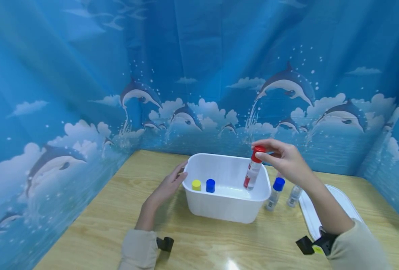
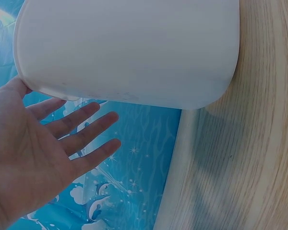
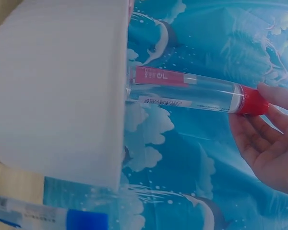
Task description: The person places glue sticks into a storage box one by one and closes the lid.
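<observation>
My right hand (image 1: 285,159) pinches the red cap of a clear bottle (image 1: 252,173) with a red and white label. That bottle hangs tilted over the right part of a white plastic bin (image 1: 228,208), its lower end below the rim. In the right wrist view the thumb and fingers are on the red cap (image 3: 253,101). My left hand (image 1: 168,185) touches the bin's left rim; its fingers look spread and straight in the left wrist view (image 2: 48,143). Inside the bin, at the left, stand a yellow-capped item (image 1: 196,185) and a blue-capped item (image 1: 210,186), their bodies hidden.
Right of the bin stands a clear bottle with a blue cap (image 1: 275,193). Beside it is another clear bottle (image 1: 294,195), its top hidden by my right hand. A white lid-like panel (image 1: 311,213) lies under my right forearm. A dolphin-print curtain (image 1: 199,75) borders the wooden table (image 1: 192,243).
</observation>
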Demonstrator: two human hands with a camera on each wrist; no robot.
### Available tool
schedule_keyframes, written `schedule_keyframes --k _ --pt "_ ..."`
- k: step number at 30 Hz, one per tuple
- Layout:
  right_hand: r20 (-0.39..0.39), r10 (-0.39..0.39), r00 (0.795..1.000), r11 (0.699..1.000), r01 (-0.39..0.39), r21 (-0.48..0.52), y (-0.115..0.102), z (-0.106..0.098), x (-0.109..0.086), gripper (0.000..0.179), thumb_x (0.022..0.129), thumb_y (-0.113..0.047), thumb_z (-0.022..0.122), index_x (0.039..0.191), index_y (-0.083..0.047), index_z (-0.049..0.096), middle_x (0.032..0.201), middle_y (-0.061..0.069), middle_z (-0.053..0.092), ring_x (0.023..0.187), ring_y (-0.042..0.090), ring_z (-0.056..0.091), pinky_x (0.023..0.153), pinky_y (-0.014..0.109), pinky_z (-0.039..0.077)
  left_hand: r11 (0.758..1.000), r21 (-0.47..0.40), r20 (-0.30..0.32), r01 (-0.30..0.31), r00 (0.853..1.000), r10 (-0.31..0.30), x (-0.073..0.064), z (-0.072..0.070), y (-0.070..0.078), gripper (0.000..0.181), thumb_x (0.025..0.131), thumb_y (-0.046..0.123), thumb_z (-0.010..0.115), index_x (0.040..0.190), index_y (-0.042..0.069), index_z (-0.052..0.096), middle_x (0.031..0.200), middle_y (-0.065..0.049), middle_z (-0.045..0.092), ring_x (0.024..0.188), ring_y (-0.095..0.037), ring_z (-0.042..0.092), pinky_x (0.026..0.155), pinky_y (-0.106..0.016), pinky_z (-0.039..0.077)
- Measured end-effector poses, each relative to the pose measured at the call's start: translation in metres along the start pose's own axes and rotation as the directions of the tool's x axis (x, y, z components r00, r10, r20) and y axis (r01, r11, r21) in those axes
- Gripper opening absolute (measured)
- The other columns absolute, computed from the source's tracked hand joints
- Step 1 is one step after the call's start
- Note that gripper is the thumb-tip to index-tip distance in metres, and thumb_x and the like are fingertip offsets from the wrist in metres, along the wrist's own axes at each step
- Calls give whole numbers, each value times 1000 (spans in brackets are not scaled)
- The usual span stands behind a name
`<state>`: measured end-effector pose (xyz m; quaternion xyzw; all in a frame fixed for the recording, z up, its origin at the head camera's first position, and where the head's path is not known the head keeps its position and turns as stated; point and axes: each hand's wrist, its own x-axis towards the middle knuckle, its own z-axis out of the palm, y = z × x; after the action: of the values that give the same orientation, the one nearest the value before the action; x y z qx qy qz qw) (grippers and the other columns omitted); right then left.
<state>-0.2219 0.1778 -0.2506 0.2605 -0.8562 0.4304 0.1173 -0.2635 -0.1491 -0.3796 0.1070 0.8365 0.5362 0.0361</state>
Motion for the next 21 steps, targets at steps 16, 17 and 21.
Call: schedule_keyframes --k 16,17,21 --pt "92 53 994 993 -62 96 23 50 9 30 90 -17 62 117 -6 60 111 11 61 90 23 62 75 33 53 1000 -10 7 -8 1000 8 1 -1 0 53 97 44 38 145 27 26 143 -9 34 129 -29 31 100 -49 32" --pt "99 53 994 993 -63 100 25 53 9 30 90 -17 61 117 -6 60 111 11 61 91 23 62 76 34 53 1000 -11 8 -11 1000 11 1 -1 -1 53 98 43 38 146 26 25 143 -9 33 129 -29 31 100 -49 32" --pt "125 63 990 991 -76 107 32 62 10 30 90 -14 60 117 -2 59 112 13 61 93 25 61 77 35 53 1000 -9 9 -9 1000 9 2 -1 -1 54 97 44 38 146 26 24 144 -9 33 130 -29 31 100 -50 31"
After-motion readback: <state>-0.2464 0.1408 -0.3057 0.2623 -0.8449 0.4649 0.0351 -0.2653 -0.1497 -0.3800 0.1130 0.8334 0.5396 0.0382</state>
